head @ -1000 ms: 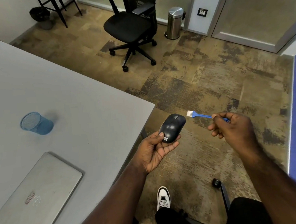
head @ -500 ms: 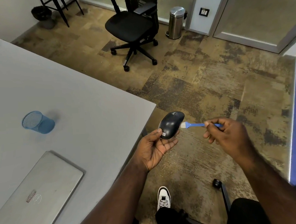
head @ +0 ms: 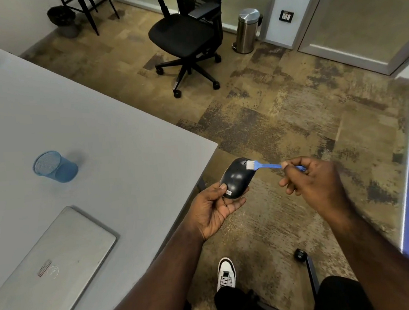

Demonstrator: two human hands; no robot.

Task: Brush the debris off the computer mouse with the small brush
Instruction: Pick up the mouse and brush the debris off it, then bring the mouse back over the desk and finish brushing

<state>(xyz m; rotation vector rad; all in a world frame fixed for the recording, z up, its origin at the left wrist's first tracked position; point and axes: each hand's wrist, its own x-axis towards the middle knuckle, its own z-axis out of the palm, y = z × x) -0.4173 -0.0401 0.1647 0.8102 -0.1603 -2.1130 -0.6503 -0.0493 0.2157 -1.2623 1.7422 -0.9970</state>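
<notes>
- Now the bristles are sitting on the black computer mouse (head: 237,178), near its scroll wheel; a second ago the small blue brush (head: 267,165) was hanging clear of it, off toward the right hand.
- Left hand (head: 214,208) is cradling the mouse beyond the desk corner, thumb pinching the near end.
- Right hand (head: 314,183) is pinching the brush handle, fingers curled.
- Contact is made, so sweeping is likely under way; any debris is too small to tell.
</notes>
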